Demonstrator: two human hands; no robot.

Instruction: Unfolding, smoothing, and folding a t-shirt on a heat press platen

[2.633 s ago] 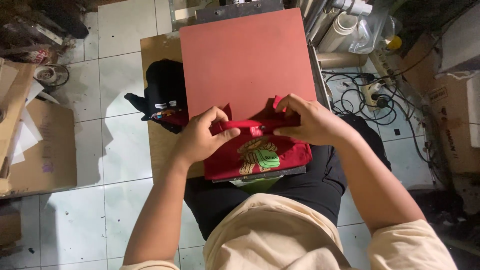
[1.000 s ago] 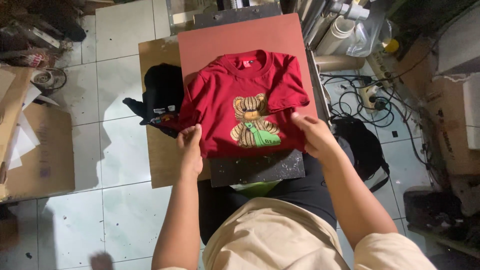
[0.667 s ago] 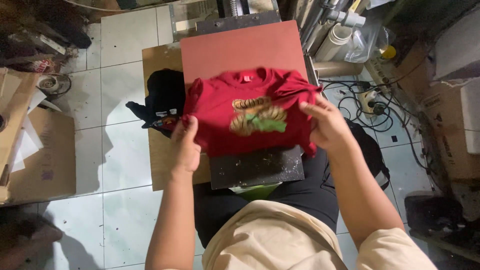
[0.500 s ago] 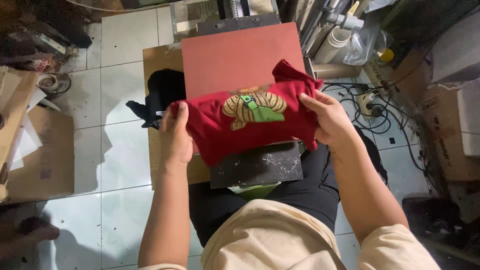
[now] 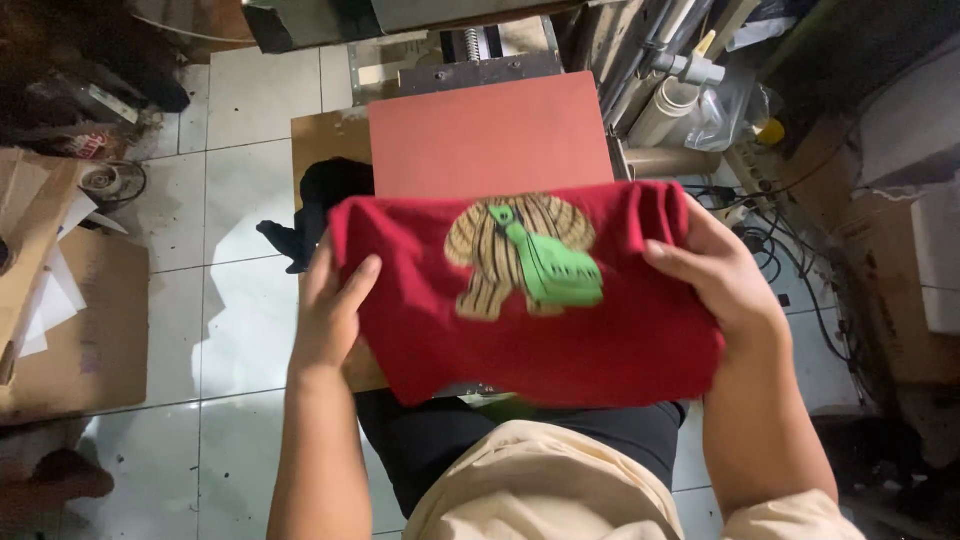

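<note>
Red t-shirt (image 5: pixel 560 340) with an upside-down bear print, lifted clear of the orange-red press pad (image 5: pixel 490 135) and held nearest the body. Left hand (image 5: pixel 335 305) pinching its left edge, fingers closed on cloth; right hand (image 5: pixel 720 285) gripping the right edge likewise. Seemingly mid-removal from the pad; any onward move needing both grips kept firm and level. Left of the pad, a black garment (image 5: pixel 325 200); beyond the pad, press hardware.
</note>
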